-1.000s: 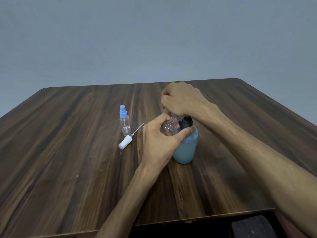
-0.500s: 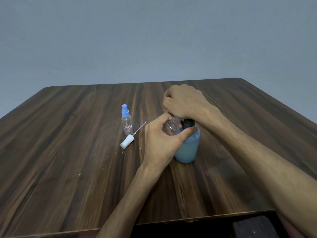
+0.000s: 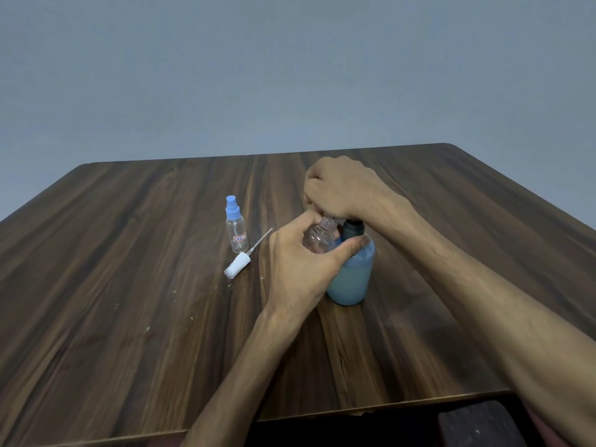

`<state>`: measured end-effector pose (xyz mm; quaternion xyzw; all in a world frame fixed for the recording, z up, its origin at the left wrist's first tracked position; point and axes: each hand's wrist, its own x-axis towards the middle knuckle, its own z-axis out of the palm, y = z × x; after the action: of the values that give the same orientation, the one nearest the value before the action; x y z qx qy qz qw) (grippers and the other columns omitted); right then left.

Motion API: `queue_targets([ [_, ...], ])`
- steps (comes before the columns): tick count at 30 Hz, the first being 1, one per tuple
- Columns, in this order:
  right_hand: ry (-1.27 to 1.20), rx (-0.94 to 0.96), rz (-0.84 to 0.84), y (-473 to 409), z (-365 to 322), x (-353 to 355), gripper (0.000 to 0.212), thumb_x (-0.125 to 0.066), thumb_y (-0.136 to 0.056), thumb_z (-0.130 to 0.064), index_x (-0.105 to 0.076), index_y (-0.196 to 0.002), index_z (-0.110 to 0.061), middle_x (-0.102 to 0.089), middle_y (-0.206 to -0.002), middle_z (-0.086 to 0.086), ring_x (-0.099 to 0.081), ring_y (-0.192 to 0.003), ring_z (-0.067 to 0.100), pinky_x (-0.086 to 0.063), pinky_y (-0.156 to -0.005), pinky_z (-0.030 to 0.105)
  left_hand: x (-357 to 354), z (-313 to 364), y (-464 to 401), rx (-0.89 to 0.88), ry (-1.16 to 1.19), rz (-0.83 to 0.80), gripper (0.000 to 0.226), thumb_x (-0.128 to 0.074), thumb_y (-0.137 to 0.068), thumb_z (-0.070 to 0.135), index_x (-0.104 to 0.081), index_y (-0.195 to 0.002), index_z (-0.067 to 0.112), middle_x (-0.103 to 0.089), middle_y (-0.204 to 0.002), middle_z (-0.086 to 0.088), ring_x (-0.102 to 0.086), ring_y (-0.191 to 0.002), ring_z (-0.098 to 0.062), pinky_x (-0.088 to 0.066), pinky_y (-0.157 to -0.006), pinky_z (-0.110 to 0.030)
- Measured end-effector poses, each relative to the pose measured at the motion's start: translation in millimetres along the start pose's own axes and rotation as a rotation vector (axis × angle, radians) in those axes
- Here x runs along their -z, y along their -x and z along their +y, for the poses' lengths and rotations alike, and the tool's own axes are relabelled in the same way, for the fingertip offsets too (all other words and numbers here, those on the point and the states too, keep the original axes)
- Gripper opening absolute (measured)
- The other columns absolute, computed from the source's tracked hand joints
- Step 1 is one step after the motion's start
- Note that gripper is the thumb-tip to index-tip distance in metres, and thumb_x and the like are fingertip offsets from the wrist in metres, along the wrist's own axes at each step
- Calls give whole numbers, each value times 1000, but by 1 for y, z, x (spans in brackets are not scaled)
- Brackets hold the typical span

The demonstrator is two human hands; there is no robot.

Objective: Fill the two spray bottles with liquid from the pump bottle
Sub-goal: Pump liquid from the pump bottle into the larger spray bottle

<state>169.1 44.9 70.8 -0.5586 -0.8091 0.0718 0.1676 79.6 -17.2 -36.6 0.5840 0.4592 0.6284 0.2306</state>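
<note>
Pump bottle (image 3: 351,279) with blue liquid sits mid-table (image 3: 129,317). Left hand (image 3: 300,262) grips an open clear spray bottle (image 3: 319,238) against it; right hand (image 3: 342,188) curls over the pump top. Capped spray bottle (image 3: 236,227) and loose sprayer (image 3: 240,261) at 9 o'clock.

The wooden table (image 3: 129,317) lies bare from six round to nine o'clock and along its far edge at twelve. Near centre, at ten o'clock, a capped spray bottle (image 3: 236,228) stands upright, with a white spray head (image 3: 238,265) lying just beside it. The blue pump bottle (image 3: 351,275) and both forearms block the middle and the four o'clock side.
</note>
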Motion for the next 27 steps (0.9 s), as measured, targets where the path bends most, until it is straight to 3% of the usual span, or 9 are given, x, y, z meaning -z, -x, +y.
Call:
queue_targets([
  [3, 22, -6, -25, 2, -1, -1, 31, -48, -93, -22, -77, -95, -12, -77, -90, 5, -69, -87, 28, -43, -62, 33, 0, -1, 0, -5, -3, -6, 36, -97, -69, 35, -71, -79, 13, -72, -71, 0, -71, -70, -24, -58, -65, -48],
  [7, -34, 3, 40, -1, -1, 5, 35, -47, -89, -20, -76, -101, -5, -81, -91, 8, -74, -91, 30, -55, -75, 35, 0, -1, 1, -19, -14, 1, 36, -98, -70, 34, -71, -79, 12, -72, -72, -2, -70, -69, -25, -58, -64, -49],
  [11, 34, -3, -42, 1, 0, -2, 32, -47, -94, -22, -76, -96, -11, -75, -88, 4, -64, -76, 22, -38, -58, 32, 0, 0, 1, -23, 1, 1, 36, -96, -70, 33, -71, -80, 10, -72, -72, -2, -71, -71, -25, -58, -65, -48],
  [16, 2, 38, 86, 0, 0, 4, 32, -46, -91, -20, -75, -97, -5, -80, -90, 7, -71, -89, 29, -46, -66, 32, 0, 1, 2, -42, -5, 7, 37, -94, -70, 38, -71, -81, 12, -73, -74, 1, -72, -71, -20, -59, -65, -48],
  [20, 68, 23, 8, 2, 0, -2, 30, -46, -95, -22, -73, -92, -10, -73, -88, 5, -58, -72, 19, -35, -58, 32, 0, 1, 0, -55, -4, 12, 39, -94, -70, 40, -72, -81, 10, -73, -74, -1, -72, -71, -23, -59, -65, -48],
  [24, 2, 40, 86, 1, 1, 3, 31, -46, -91, -20, -74, -93, -6, -79, -88, 5, -69, -83, 26, -43, -63, 30, 0, 1, 1, -49, -9, 2, 35, -95, -70, 36, -71, -80, 13, -73, -73, 1, -71, -70, -20, -59, -64, -47],
  [27, 35, 23, 14, 2, 1, -1, 31, -45, -94, -21, -73, -94, -8, -75, -87, 4, -64, -77, 25, -37, -59, 31, 0, 1, 0, -42, 4, 1, 35, -96, -70, 34, -71, -79, 12, -72, -72, 1, -71, -70, -20, -59, -64, -46],
])
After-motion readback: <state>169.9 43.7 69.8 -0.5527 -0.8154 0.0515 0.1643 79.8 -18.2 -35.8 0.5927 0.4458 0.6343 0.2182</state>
